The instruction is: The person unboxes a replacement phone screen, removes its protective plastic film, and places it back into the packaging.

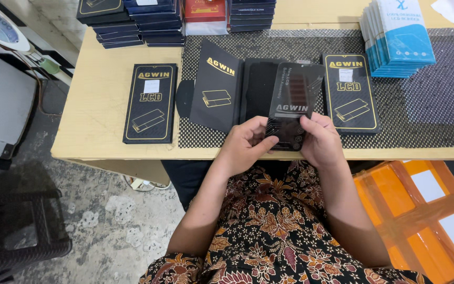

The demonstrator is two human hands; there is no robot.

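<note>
Pouch [294,102] gripped at its near end by both: left hand [245,142] and right hand [317,141] closed on opposite edges, long axis pointing away, over open box [217,87], above table [101,100] edge

Two bare forearms reach forward from a seated person's lap and meet at the near edge of the tabletop [106,115]. The left hand [243,144] is curled, palm turned inward, its thumb pointing toward the right hand and its fingers [248,126] folded over the near end of a flat black packet [292,102]. The right hand [319,139] mirrors it just beside, thumb on top of the packet, fingers wrapped under. Both elbows are bent and drawn in near the torso.
</note>
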